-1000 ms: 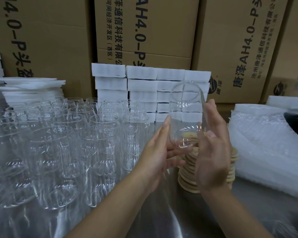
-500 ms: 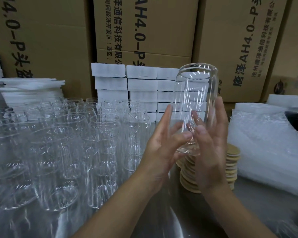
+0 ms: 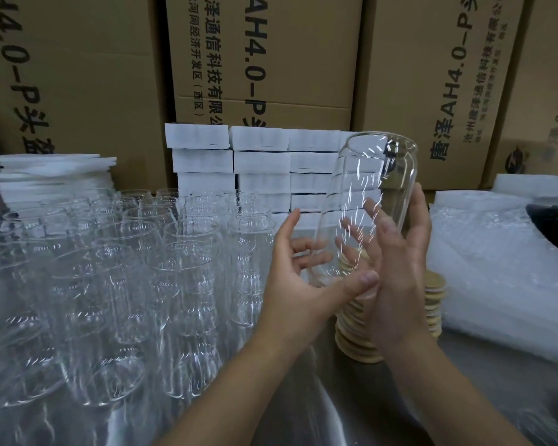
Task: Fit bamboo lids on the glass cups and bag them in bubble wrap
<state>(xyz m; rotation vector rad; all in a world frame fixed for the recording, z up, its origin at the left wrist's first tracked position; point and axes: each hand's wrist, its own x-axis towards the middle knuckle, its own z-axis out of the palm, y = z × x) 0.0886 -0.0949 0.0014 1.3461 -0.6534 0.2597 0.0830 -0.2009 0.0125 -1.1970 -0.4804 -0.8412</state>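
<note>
Up comes the glass (image 3: 371,188) off the stack of lids (image 3: 355,342), and it now leans harder than half a second ago, its closed base swung up and to the right, its mouth pointing down to the left. The left hand (image 3: 300,284) has loosened too: earlier its fingers lay along the glass, now they fan out.

Both hands have the glass between them, in the air above the lids, right of centre. On the left hand the forefinger stands straight and clear of the glass, the other fingers curl apart behind the lower end, and the thumb lies across the mouth rim. The right hand (image 3: 400,278) shows its back – its palm is flat on the right wall and its fingers wrap round the far side, spread, seen through the glass. Whether a lid sits in the mouth I cannot tell.

Just below, the lids stand in a leaning pile on the metal table (image 3: 351,407). A pile of bubble wrap (image 3: 484,268) lies to the right, touching the lids' far side. A crowd of empty glasses (image 3: 142,268) fills the left – mouths up. White blocks (image 3: 261,162) are stacked far behind them, against printed cardboard boxes (image 3: 271,59).
</note>
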